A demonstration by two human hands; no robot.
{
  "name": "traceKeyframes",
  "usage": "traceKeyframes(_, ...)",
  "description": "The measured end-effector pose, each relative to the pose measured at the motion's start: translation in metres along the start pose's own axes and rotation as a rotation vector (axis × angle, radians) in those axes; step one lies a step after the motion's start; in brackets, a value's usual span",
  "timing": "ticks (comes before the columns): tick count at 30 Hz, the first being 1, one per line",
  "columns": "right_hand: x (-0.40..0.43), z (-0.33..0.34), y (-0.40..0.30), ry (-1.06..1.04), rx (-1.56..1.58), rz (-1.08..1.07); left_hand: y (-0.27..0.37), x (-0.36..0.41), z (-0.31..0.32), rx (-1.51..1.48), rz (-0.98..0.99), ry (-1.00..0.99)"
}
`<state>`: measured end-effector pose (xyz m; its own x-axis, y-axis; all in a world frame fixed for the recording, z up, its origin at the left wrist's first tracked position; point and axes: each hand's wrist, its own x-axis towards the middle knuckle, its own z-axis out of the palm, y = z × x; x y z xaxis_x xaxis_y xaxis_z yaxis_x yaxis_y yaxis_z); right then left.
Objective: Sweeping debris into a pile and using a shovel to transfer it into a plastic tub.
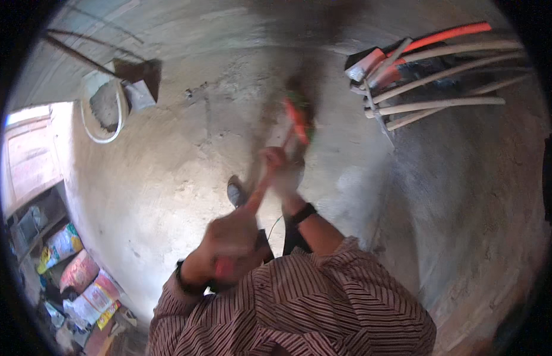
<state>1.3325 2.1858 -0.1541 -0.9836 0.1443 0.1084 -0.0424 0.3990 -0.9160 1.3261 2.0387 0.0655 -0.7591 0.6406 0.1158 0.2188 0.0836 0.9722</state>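
Both my hands grip the red handle of a broom, which slants away from my body. Near my chest, my left hand (231, 238) closes round the upper end of the broom handle (257, 196). Further down, my right hand (280, 167) holds the same handle; both hands are blurred by motion. Beyond the right hand, the orange broom head (297, 120) with green bristles (308, 104) is low over the concrete floor (178, 155). A dark shadow lies around the head, and blur hides whether the bristles touch the floor.
At the left, a white bucket (120, 129) holds grey material beside a long-handled shovel (140, 95). A pickaxe (380, 118) and several wooden-handled tools lie at the right, with an orange handle (454, 35). Sacks (80, 271) are piled at lower left below a wooden shutter (33, 155).
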Motion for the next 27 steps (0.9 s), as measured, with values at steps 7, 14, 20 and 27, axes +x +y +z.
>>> traceKeyframes(7,-0.015,0.065,0.041,-0.195,0.15,0.005,-0.024,-0.016,-0.021,-0.035,-0.096,-0.039)
traceKeyframes(14,-0.004,0.128,-0.031,-0.286,0.262,-0.129,0.041,-0.049,-0.052,0.104,-0.022,0.034)
traceKeyframes(20,0.023,0.099,-0.103,-0.262,-0.037,-0.189,0.038,-0.074,-0.067,0.08,0.167,0.386)
traceKeyframes(27,0.081,0.114,-0.114,-0.482,-0.026,-0.233,0.002,-0.053,-0.096,0.069,0.228,0.257)
